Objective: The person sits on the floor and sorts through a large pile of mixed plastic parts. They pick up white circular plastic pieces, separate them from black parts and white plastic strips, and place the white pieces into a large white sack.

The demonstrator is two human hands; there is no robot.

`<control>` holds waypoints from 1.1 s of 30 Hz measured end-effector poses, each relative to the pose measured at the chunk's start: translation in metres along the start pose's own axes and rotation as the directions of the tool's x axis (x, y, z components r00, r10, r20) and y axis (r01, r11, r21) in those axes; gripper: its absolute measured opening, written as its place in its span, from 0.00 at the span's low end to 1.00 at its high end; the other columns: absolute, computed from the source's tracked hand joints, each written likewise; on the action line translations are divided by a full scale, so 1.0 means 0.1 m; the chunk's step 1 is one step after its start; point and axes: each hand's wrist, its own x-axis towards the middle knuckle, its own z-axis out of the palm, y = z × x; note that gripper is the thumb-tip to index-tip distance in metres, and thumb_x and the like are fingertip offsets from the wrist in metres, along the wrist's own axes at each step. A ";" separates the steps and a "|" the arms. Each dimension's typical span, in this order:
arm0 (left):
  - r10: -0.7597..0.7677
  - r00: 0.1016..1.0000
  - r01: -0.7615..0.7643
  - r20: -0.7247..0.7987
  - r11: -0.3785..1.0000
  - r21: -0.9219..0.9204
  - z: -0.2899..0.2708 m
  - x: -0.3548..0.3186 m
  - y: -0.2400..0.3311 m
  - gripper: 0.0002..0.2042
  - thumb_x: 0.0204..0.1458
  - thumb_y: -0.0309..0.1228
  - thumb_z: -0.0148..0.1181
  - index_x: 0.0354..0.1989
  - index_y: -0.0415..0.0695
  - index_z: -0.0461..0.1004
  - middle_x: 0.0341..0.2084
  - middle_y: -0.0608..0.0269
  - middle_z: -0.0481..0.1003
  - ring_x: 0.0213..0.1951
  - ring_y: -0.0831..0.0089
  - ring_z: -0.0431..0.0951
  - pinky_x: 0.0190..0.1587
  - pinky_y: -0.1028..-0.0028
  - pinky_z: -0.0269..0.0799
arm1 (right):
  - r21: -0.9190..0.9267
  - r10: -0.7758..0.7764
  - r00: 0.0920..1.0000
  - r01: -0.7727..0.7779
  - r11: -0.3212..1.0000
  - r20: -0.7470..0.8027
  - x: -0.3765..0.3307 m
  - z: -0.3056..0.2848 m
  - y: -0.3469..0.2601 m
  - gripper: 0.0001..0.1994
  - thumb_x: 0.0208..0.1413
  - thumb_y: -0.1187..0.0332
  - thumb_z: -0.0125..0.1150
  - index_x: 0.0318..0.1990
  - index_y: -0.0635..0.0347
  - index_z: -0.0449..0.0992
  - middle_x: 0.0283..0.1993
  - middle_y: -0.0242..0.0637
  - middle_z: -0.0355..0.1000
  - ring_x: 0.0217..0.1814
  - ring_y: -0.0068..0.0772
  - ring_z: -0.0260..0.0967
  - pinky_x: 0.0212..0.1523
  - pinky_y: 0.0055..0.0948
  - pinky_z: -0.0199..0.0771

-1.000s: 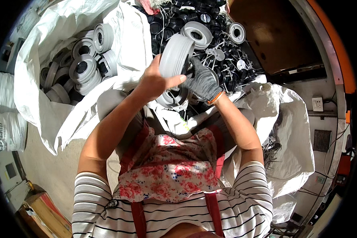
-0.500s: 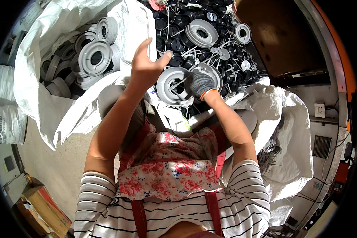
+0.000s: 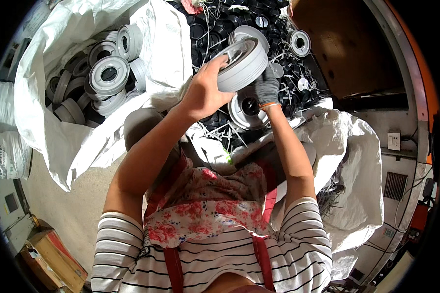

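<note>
A thick grey plastic ring (image 3: 244,73) is raised and tilted above a pile of black and white plastic parts. My bare left hand (image 3: 205,93) grips its left side, with the fingers over the rim. My right hand (image 3: 267,88), in a dark grey glove with an orange cuff, is against its lower right edge; the ring hides its fingertips. Beneath the raised ring, a second grey ring (image 3: 235,116) lies on the pile beside the glove. Farther back on the pile rest another grey ring (image 3: 247,32) and a smaller one (image 3: 298,43).
On the left stands a white woven sack (image 3: 44,115) holding several grey rings (image 3: 109,74). Another white sack (image 3: 362,180), with thin scrap pieces inside, is at the right. Black round caps (image 3: 220,34) and thin white sprues (image 3: 222,134) fill the pile. A cardboard box (image 3: 56,259) sits lower left.
The grey ring has come up off the pile and tilted. My left hand has moved right and closed on its side. My gloved hand has shifted slightly right.
</note>
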 end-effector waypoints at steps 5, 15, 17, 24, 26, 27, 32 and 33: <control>-0.181 0.983 0.182 0.021 0.982 -0.045 -0.12 0.05 0.04 0.38 0.33 0.29 0.72 0.56 0.34 0.61 0.47 0.39 0.71 0.46 0.48 0.75 0.49 0.62 0.71 | -0.724 0.114 0.902 0.253 0.642 0.416 0.20 0.32 -0.21 0.25 0.57 0.47 0.43 0.48 0.56 0.75 0.51 0.51 0.70 0.56 0.52 0.65 0.56 0.53 0.58; -0.059 0.993 0.058 -0.102 0.998 -0.013 -0.17 0.07 0.07 0.36 0.37 0.30 0.72 0.57 0.35 0.62 0.44 0.49 0.73 0.44 0.62 0.76 0.48 0.69 0.70 | -0.539 0.465 0.853 -0.282 0.794 0.239 0.28 0.46 0.02 0.28 0.41 0.44 0.58 0.36 0.64 0.79 0.43 0.51 0.75 0.48 0.49 0.73 0.48 0.38 0.71; -0.315 0.949 0.315 0.010 0.944 -0.097 -0.26 0.13 0.12 0.36 0.36 0.32 0.72 0.55 0.35 0.63 0.43 0.49 0.74 0.44 0.61 0.75 0.49 0.68 0.70 | -0.336 0.326 0.944 -0.289 0.896 0.058 0.21 0.18 -0.18 0.21 0.41 0.53 0.64 0.31 0.65 0.78 0.35 0.53 0.75 0.39 0.51 0.73 0.43 0.41 0.71; -0.248 0.969 0.247 -0.004 0.966 -0.082 -0.19 0.03 -0.05 0.32 0.39 0.33 0.69 0.54 0.38 0.64 0.40 0.49 0.74 0.41 0.62 0.76 0.46 0.67 0.71 | 0.020 -0.121 0.965 0.129 0.991 -0.233 0.01 -0.42 -0.72 0.13 0.55 0.64 0.57 0.42 0.65 0.76 0.38 0.51 0.74 0.42 0.50 0.71 0.46 0.39 0.69; -0.081 0.997 0.082 -0.012 0.985 0.149 -0.18 -0.04 -0.04 0.31 0.39 0.33 0.69 0.54 0.38 0.64 0.41 0.47 0.74 0.42 0.60 0.75 0.46 0.67 0.71 | -0.031 -0.157 0.967 0.153 0.988 -0.202 0.04 -0.51 -0.79 0.13 0.56 0.65 0.55 0.42 0.64 0.76 0.39 0.51 0.74 0.44 0.50 0.71 0.47 0.38 0.69; -0.016 1.000 0.018 -0.011 0.978 0.207 -0.17 -0.06 -0.02 0.31 0.40 0.32 0.69 0.54 0.38 0.65 0.42 0.46 0.73 0.43 0.58 0.75 0.47 0.66 0.71 | -0.057 -0.174 0.967 0.166 0.985 -0.186 0.05 -0.55 -0.79 0.13 0.57 0.65 0.54 0.43 0.64 0.76 0.40 0.51 0.74 0.45 0.50 0.71 0.48 0.38 0.69; -0.345 0.870 0.483 0.352 0.452 -0.750 -0.38 -0.01 0.06 0.30 0.42 0.31 0.67 0.54 0.31 0.64 0.42 0.44 0.73 0.42 0.61 0.76 0.45 0.67 0.72 | 0.042 -0.065 0.997 0.067 0.997 -0.038 -0.01 -0.62 -0.85 0.12 0.59 0.66 0.52 0.44 0.64 0.76 0.42 0.48 0.74 0.45 0.49 0.71 0.47 0.39 0.70; -0.352 0.869 0.473 0.348 0.383 -0.793 -0.39 0.00 0.11 0.23 0.46 0.27 0.65 0.49 0.28 0.67 0.40 0.47 0.74 0.41 0.64 0.77 0.46 0.68 0.73 | -0.122 -0.230 0.972 0.224 0.967 -0.041 -0.01 -0.61 -0.71 0.13 0.59 0.66 0.52 0.45 0.63 0.75 0.42 0.48 0.74 0.45 0.49 0.71 0.47 0.39 0.70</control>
